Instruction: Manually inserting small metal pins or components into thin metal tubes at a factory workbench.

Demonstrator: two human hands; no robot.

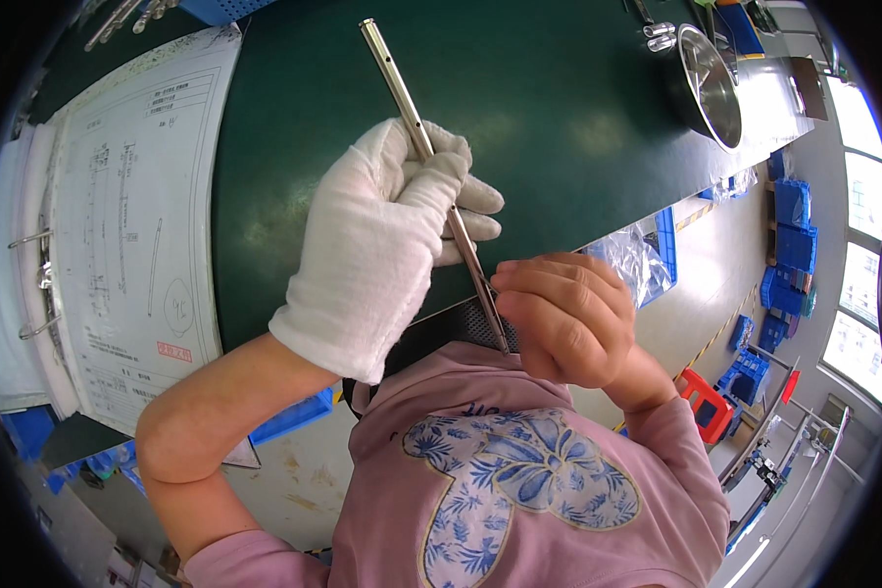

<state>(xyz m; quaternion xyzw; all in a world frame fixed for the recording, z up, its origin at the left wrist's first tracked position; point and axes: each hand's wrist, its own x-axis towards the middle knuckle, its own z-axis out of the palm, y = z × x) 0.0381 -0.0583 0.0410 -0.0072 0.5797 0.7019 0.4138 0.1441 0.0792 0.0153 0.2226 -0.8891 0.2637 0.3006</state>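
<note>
A long, slim metal tube (394, 78) with small holes along its side slants from the upper middle down toward my chest. My left hand (363, 235), in a white cloth glove, is closed around its middle, thumb on top. Beside the tube's lower part is my bare right hand (573, 318). Its thumb and fingertips are pinched together close to the tube's side. Whatever small thing may be between them is hidden by the fingers. The tube's lower end stops just in front of my pink shirt.
An open ring binder with drawing sheets (118, 235) lies at the left of the green tabletop (549, 108). A steel bowl (720, 98) stands at the far right, with small metal cylinders (661, 39) beside it. Metal rods (127, 20) lie far left. Beyond the table edge is a blue bin (667, 240).
</note>
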